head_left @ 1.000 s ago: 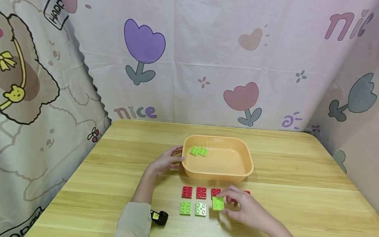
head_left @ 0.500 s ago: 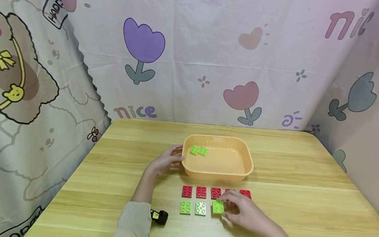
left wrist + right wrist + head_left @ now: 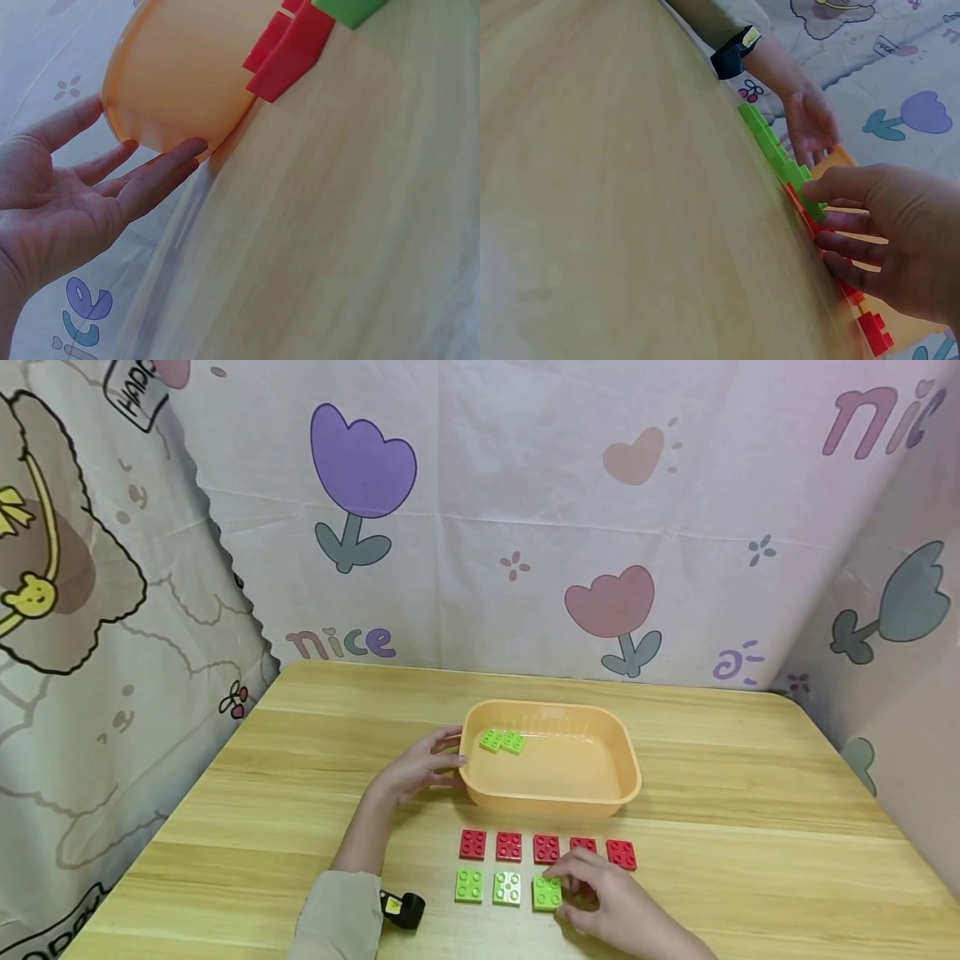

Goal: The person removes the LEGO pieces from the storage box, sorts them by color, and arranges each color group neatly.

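My right hand [image 3: 607,893] pinches a green toy brick [image 3: 547,895] between thumb and fingers, low at the tabletop. To its left lie two more green bricks, one plain [image 3: 469,887] and one with pale marks on top [image 3: 507,889]. Behind them runs a row of several red bricks [image 3: 508,847], one partly covered by the right hand. My left hand [image 3: 422,767] touches the left end of an orange plastic tray [image 3: 555,803]; in the left wrist view its extended fingers [image 3: 161,169] rest against the tray wall. Inside the tray, at its left, are green bricks [image 3: 513,742].
The wooden table [image 3: 750,827] extends on both sides of the tray. A black strap-like device [image 3: 405,910] sits at the left sleeve [image 3: 337,914]. A printed cloth [image 3: 487,460] hangs behind the table and along its sides.
My right hand has moved slightly down and left with the green brick, bringing it closer in line with the other green ones. The left hand and tray stay in place.
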A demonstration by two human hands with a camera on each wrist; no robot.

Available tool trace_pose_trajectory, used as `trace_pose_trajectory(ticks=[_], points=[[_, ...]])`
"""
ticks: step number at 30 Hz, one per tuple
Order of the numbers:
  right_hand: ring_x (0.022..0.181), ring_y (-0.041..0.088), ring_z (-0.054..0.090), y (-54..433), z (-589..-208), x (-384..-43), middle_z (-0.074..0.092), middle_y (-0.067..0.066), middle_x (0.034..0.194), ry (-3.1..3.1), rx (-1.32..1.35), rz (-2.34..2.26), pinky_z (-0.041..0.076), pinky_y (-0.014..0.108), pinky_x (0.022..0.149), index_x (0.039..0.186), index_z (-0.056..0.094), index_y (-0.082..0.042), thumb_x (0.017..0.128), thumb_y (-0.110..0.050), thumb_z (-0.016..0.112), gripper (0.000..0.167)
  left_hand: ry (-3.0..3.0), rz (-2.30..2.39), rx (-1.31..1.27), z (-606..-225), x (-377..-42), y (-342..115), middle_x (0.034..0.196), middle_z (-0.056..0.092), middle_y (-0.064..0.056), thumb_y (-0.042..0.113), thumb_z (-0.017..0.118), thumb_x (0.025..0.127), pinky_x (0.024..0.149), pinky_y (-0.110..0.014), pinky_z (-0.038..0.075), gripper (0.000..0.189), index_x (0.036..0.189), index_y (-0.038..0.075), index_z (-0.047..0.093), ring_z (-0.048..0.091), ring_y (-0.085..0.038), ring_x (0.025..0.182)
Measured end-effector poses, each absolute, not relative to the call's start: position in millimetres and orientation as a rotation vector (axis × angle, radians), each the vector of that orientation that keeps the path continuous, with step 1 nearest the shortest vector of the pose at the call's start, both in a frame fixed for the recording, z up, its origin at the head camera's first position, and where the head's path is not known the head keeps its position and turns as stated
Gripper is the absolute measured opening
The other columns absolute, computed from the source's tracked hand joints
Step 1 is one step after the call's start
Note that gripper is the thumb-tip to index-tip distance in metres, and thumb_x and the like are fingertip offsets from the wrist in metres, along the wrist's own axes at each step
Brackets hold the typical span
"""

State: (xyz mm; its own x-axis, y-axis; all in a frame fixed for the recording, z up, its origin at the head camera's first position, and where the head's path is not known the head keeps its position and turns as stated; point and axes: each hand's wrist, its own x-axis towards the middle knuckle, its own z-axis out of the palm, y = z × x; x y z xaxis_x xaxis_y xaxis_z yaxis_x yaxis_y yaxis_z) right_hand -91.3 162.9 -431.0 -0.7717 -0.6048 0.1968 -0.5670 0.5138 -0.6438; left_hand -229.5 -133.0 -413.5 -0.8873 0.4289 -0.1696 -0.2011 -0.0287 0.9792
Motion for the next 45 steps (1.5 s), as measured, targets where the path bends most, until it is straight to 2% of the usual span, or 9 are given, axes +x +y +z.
trace_pose_trajectory(ticks=[20, 36, 45], points=[[0.075, 0.002, 0.045, 165, -437, -93, 0.046, -0.015, 0.086, 2.735, -1.018, -1.072, 0.045, 0.016, 0.06, 0.107, 0.062, -0.019, 0.077, -0.013, 0.072, 0.032, 1.839, 1.963, 0.229, -413, -230, -134, 0.145, 0.024, -0.022, 0.002, 0.054, 0.089, 0.085, -0.044, 0.049, 0.06, 0.142, 0.002, 0.025, 0.044, -0.039, 0.117], [0.077, 0.003, 0.047, 166, -434, -92, 0.048, -0.013, 0.095, 2.718, -1.016, -1.101, 0.047, 0.017, 0.061, 0.109, 0.061, -0.019, 0.079, -0.015, 0.071, 0.032, 1.844, 1.965, 0.231, -412, -229, -133, 0.145, 0.025, -0.022, 0.003, 0.055, 0.089, 0.084, -0.044, 0.049, 0.06, 0.141, 0.002, 0.026, 0.046, -0.039, 0.116], [0.076, 0.005, 0.052, 165, -425, -91, 0.051, -0.008, 0.103, 2.691, -1.053, -1.235, 0.051, 0.02, 0.062, 0.109, 0.062, -0.015, 0.078, -0.006, 0.07, 0.034, 1.842, 1.965, 0.22, -411, -229, -133, 0.145, 0.025, -0.021, 0.003, 0.054, 0.089, 0.085, -0.044, 0.049, 0.059, 0.141, 0.003, 0.027, 0.045, -0.039, 0.116]])
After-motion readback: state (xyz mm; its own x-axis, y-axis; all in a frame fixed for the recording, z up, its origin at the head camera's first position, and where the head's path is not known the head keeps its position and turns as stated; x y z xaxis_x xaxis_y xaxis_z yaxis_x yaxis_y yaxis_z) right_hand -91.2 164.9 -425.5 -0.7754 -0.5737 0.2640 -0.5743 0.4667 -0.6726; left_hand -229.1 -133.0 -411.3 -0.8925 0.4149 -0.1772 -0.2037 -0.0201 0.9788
